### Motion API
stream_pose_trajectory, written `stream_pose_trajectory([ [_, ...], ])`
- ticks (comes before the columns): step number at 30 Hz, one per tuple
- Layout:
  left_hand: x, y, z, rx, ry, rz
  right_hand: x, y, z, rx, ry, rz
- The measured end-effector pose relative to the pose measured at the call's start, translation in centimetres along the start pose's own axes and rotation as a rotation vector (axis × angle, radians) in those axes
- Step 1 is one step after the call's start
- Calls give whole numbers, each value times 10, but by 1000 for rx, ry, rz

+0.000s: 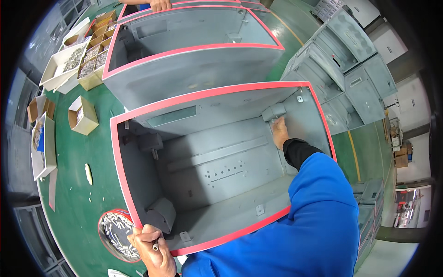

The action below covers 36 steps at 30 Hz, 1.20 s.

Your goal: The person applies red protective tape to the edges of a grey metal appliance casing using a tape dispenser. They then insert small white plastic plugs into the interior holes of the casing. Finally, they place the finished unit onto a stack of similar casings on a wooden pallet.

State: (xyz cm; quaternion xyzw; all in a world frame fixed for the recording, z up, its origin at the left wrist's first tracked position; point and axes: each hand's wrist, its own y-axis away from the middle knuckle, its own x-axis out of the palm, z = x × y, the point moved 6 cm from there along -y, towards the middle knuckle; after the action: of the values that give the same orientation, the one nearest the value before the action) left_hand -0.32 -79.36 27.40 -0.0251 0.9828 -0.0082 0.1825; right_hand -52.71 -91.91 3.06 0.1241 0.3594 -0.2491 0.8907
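Observation:
A grey metal cabinet shell (226, 157) with a red-edged rim lies open side up in front of me. My left hand (154, 251) is at its near left corner, fingers curled around a small metal tube (155, 247) whose round end shows. Inside the cabinet, my right hand (280, 134) reaches to the far right corner. Its fingertips are pinched together just below a grey box-shaped bracket (274, 111); what they hold, if anything, is hidden. Similar brackets sit in the left corners, one of them (150, 142) with a small pin sticking out.
Beyond stands a second red-rimmed cabinet (194, 69), with another person's hand (160, 4) at its far side. On the green table, left, are a round tub of white pieces (121, 235), a cardboard box (83, 115) and parts bins (64, 62). Grey cabinets (341, 69) stand right.

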Motion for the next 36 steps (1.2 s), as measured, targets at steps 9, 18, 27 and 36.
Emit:
stream_pose_trajectory([
  [9, 1, 0, 3, -26, 100, -20, 8, -5, -18, 96, -313, -65],
  [18, 5, -3, -5, -9, 39, -32, -2, -12, -31, -27, -140, -214],
  [27, -3, -5, -18, 396, -579, -11, 74, 184, 286, -548, -541, 1185],
  [36, -5, -2, -15, 349, -643, 62, 78, 295, 397, -1253, -857, 1136],
])
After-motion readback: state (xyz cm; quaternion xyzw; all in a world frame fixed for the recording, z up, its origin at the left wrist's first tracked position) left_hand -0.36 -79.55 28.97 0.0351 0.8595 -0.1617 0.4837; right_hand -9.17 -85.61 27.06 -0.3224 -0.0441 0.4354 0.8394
